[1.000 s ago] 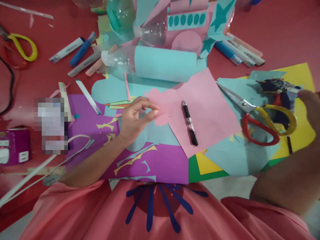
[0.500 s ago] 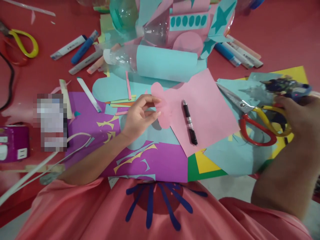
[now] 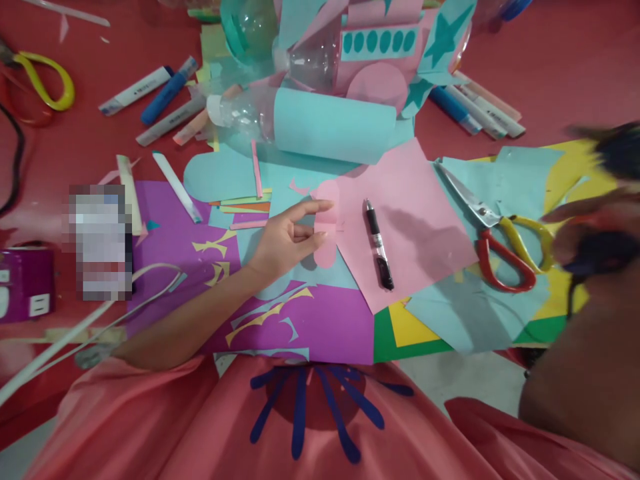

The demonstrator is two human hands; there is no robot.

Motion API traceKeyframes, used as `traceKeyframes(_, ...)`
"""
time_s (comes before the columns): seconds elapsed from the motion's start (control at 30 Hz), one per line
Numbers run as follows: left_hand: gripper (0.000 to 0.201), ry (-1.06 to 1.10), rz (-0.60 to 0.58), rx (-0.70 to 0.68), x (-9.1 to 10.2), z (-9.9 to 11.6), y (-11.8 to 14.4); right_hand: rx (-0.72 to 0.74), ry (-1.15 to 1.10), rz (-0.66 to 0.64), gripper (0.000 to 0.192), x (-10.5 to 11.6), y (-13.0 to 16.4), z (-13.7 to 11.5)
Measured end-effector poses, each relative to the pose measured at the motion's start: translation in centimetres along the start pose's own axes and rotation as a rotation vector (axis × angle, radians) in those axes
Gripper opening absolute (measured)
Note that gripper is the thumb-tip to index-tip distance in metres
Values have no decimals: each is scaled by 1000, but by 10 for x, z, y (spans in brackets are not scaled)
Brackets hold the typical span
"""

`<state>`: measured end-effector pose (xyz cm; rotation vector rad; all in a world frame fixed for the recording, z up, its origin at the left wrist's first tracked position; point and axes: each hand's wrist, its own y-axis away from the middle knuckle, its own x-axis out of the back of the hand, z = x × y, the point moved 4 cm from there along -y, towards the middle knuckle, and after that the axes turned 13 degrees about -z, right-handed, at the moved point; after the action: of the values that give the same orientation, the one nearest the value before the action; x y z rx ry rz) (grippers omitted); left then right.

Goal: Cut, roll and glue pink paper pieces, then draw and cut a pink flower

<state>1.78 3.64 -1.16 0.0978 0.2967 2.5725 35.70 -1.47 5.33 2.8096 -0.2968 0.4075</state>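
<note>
My left hand (image 3: 293, 240) pinches a small pink paper strip (image 3: 326, 257) with rounded ends and a fold across its middle, at the left edge of a larger pink sheet (image 3: 420, 200). On that sheet lies a black pen (image 3: 379, 243). At the far right, my right hand (image 3: 585, 227) is closed around a dark tool (image 3: 620, 150) with a pointed tip and a cord, apparently a glue gun; motion smears it. Just left of this hand lie open-bladed scissors (image 3: 485, 213) with red and yellow handles.
A bottle wrapped in light blue paper (image 3: 335, 127) lies beyond the sheets, before a pink paper-covered bottle model (image 3: 380, 50). Several markers (image 3: 167, 90) flank them. Paper scraps cover a purple sheet (image 3: 330, 327). A second pair of scissors (image 3: 50, 80) and a pixelated object (image 3: 103, 243) are leftward.
My right hand has moved right with the dark tool, which has swung up and away from the scissors. The pink strip has come down and turned more upright in my left hand.
</note>
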Motion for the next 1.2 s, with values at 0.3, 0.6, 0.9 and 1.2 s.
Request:
traceKeyframes(0.3,49,-67,-42,-75,-6,4,4,-224,-111,-604,24,-112,16,3)
traceKeyframes(0.6,55,-128,-53,-144,-10,0,4,-110,-75,-699,35,-137,-3,-2)
traceKeyframes(0.9,58,-224,-62,-196,-12,-3,2,-119,-91,-703,38,-142,-2,6)
traceKeyframes(1.2,59,-266,-66,-261,-13,-3,4,-115,-60,-657,35,-142,-4,7)
